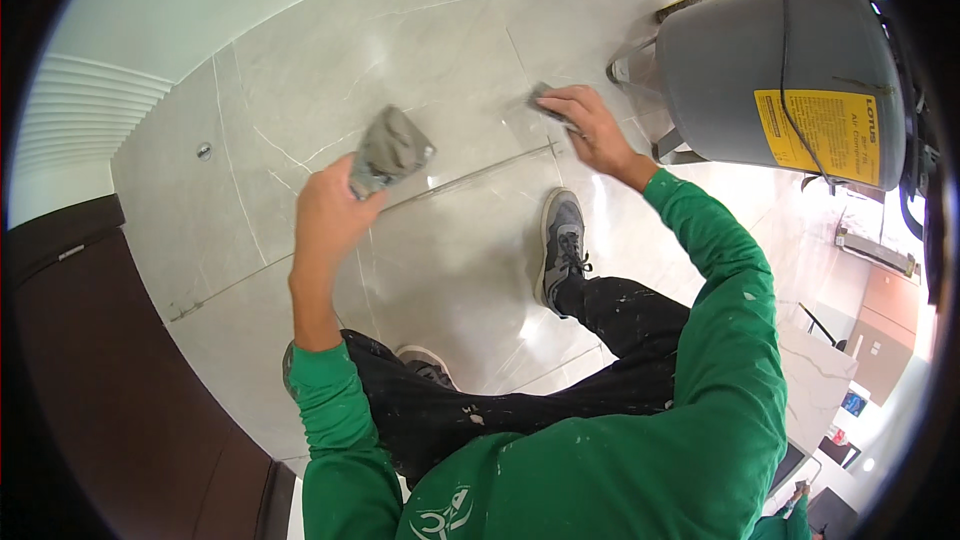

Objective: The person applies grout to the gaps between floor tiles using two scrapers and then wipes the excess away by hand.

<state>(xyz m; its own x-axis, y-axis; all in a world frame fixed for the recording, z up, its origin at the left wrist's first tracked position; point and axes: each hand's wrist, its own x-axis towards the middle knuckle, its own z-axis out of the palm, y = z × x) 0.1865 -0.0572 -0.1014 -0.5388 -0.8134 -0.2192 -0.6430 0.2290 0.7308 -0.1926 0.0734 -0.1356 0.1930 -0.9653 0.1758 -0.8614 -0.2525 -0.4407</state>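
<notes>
My left hand [332, 212] is closed on the edge of a flat squarish piece smeared with grey paste [396, 146], held above the tiles; its exact kind is hard to make out. Out to the right, my right hand [594, 132] grips a small dark grey flat scraper-like piece [549, 106] between thumb and fingers. Both hands are over the pale marbled tile floor [450, 80]. Between and below them runs a tile joint [478, 172] with dark grey paste along part of it. The joint carries on to the left with fainter smears.
A grey air compressor tank [730, 70] with a yellow label and black cable stands on legs at the right. Dark brown cabinetry [150, 370] lines the left. A round floor drain [204, 151] sits near the white wall. Another person's green sleeve [795, 518] shows at lower right.
</notes>
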